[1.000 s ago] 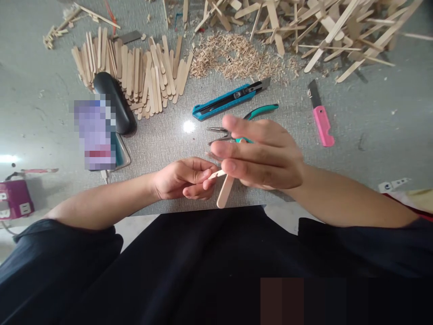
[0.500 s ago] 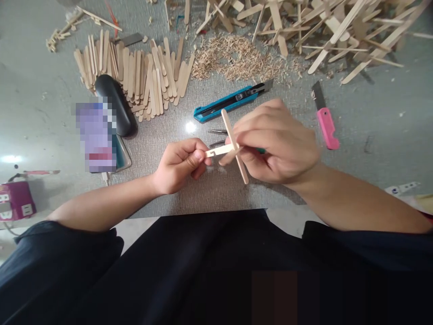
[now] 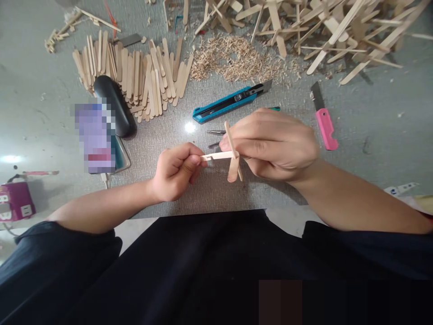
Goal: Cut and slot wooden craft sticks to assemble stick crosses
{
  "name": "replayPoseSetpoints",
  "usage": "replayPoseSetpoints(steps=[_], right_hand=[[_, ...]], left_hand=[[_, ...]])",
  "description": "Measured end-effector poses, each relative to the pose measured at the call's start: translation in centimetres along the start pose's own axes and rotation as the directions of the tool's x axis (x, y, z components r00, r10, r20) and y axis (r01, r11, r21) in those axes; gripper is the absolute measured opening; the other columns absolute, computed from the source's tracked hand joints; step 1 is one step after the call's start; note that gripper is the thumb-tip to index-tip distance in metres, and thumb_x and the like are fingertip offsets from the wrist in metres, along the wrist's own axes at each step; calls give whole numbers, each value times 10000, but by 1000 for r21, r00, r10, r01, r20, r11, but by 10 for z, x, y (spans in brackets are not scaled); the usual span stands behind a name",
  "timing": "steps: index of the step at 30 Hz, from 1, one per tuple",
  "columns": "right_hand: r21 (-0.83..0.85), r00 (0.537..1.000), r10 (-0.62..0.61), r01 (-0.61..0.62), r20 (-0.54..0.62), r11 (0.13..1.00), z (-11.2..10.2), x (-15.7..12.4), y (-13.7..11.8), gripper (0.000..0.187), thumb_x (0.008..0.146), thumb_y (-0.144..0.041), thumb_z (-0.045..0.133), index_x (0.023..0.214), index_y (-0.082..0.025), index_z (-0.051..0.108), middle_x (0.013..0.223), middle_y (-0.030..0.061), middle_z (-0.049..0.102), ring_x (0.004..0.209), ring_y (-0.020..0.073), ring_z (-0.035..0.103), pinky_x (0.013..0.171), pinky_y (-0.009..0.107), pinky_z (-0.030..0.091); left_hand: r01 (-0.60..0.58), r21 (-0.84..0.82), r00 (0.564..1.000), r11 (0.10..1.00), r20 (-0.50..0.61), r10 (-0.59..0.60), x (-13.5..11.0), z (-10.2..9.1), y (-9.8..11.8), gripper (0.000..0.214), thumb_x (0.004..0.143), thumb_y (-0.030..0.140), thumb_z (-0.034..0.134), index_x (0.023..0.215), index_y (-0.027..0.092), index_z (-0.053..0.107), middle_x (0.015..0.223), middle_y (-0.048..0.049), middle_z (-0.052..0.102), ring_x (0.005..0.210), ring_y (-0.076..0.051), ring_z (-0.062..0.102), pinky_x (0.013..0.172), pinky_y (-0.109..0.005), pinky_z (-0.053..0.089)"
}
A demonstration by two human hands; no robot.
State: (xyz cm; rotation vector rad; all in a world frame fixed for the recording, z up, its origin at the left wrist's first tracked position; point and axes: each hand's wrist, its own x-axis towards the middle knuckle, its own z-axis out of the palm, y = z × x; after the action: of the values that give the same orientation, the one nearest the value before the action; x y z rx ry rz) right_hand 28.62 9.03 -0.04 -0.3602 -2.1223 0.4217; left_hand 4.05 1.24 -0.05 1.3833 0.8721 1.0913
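Between my hands is a small piece built of crossed wooden craft sticks [image 3: 221,155]; one stick runs toward the left and shows a small notch. My left hand [image 3: 177,171] pinches that stick's left end between thumb and fingers. At the crossing, my right hand [image 3: 275,146] closes its fingers around the right side of the sticks and hides part of the joint. Metal tips of a pair of scissors or pliers [image 3: 215,132] poke out from under my right hand. Just beyond lies a blue utility knife [image 3: 225,104] with its blade out.
Loose craft sticks [image 3: 157,85] lie at the back left beside a black case [image 3: 115,106] and a phone [image 3: 96,135]. Wood shavings [image 3: 233,56] are heaped at the back middle. Crossed-stick pieces [image 3: 338,31] pile up at the back right. A pink knife [image 3: 325,126] lies right, blade exposed.
The crossed sticks have turned in my hands, and the short lower stick now points downward. My right hand has shifted slightly down, and my left hand has moved a little left.
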Motion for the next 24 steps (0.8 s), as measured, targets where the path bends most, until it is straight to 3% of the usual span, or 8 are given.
replayPoseSetpoints(steps=[4,9,13,16,21,24], right_hand=[[31,996,-23,25,-81,999,2,0,5,212,1079,-186,628,1104,-310,798,1184,41,853,1056,244,836,853,427,696],[-93,993,73,-82,-97,992,-1,2,-1,259,1026,-179,683,1179,-315,840,1207,95,785,1061,264,805,835,460,696],[-6,937,244,-253,-251,967,3,-1,-7,379,1055,-426,676,1403,-368,814,1063,78,766,901,261,749,709,456,640],[65,917,284,-277,-281,959,7,-7,-10,460,1027,-591,720,1428,-373,786,979,40,803,711,228,736,594,427,589],[-116,958,237,-258,-164,959,5,-10,-17,281,963,-366,885,1239,-368,829,919,-29,871,718,232,812,597,385,629],[-136,959,250,-268,-133,954,0,-12,-19,327,1010,-274,871,1307,-409,844,1043,-30,911,848,240,863,704,387,690]], left_hand=[[11,-22,1000,1000,-25,-11,0,0,-1,414,1194,501,615,915,211,711,529,65,574,409,-57,464,449,-188,355],[20,-15,998,1000,-53,-21,2,1,-2,432,1182,551,633,921,218,720,548,59,599,421,-65,480,478,-211,380],[37,-23,991,999,-125,-40,3,5,-1,448,1170,595,641,934,223,719,542,65,598,411,-65,475,472,-216,375],[65,-16,983,998,-170,-67,2,6,0,454,1160,619,648,943,228,720,546,63,605,418,-72,484,479,-229,391],[60,12,984,998,-168,-57,1,7,-1,401,1179,561,640,988,224,743,569,57,642,450,-73,542,503,-224,433],[54,35,990,998,-130,-49,0,6,-3,401,1182,564,629,1010,220,742,577,51,657,459,-76,574,488,-214,433]])
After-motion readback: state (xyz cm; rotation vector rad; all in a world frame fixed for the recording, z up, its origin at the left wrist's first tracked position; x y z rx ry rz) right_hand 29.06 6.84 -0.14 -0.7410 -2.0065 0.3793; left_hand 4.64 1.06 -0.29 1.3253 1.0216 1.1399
